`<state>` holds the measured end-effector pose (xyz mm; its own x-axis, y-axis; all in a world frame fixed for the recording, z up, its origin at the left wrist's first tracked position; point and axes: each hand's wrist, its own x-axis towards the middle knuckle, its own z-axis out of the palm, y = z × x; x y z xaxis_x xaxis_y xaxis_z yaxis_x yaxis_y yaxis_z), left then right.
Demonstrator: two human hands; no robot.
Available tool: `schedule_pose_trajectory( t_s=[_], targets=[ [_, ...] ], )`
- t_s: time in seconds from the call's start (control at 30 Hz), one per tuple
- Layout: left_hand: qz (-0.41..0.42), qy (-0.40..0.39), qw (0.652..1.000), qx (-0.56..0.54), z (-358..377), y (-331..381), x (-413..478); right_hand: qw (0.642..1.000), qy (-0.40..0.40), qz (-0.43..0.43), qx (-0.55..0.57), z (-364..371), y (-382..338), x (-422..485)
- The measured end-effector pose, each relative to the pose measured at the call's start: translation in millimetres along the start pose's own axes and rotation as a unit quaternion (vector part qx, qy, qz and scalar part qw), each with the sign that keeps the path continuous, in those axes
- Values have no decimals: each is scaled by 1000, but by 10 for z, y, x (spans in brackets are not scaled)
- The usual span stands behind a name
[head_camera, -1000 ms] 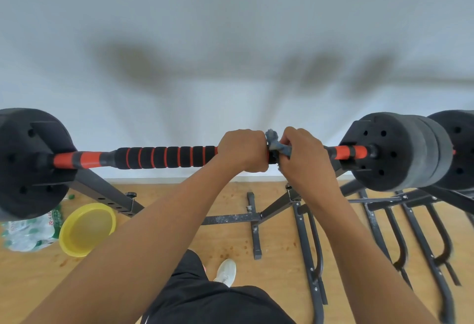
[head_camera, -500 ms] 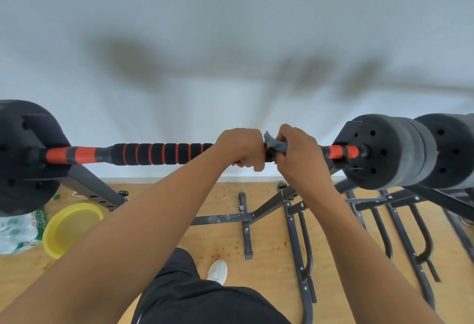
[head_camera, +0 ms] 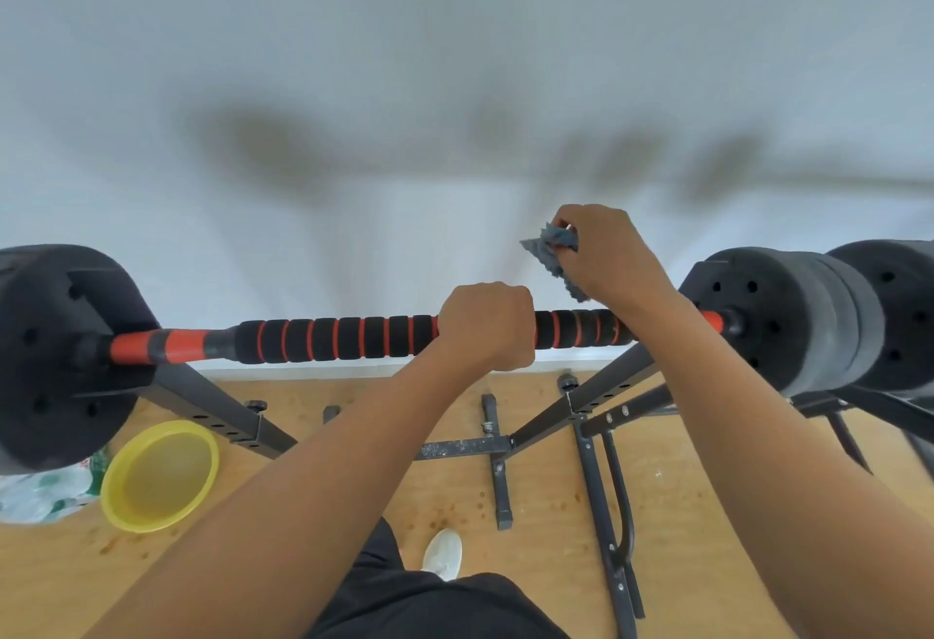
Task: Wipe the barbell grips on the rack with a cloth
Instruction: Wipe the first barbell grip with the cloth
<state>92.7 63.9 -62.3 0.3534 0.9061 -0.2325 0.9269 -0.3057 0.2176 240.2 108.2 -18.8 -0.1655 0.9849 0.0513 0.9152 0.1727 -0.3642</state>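
Wooden floor (head_camera: 556, 497): yellow bowl (head_camera: 160, 475), plastic bag (head_camera: 45, 492), black rack (head_camera: 498, 446) on it.

one barbell (head_camera: 333, 340) sitting on one rack (head_camera: 217, 401) | two hands showing: left hand (head_camera: 485, 325), right hand (head_camera: 606, 254) | one cloth (head_camera: 553, 259) | one yellow bowl (head_camera: 159, 476) | one white shoe (head_camera: 444, 552) showing
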Motion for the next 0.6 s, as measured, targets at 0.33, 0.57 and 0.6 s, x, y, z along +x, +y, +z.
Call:
schedule_pose_trajectory(
  t_s=[0.33,0.57,0.6],
  targets=[
    [-28,-132,988,-72,-75,-29,148,996,-48,9,-74,251,-13,-746],
    [-22,-295,928,-227,-176,-144,318,1000,-9,14,-26,215,-55,-1157],
    [-21,-300,926,-230,-167,-151,327,1000,-7,11,-25,206,-45,-1211]
  ],
)
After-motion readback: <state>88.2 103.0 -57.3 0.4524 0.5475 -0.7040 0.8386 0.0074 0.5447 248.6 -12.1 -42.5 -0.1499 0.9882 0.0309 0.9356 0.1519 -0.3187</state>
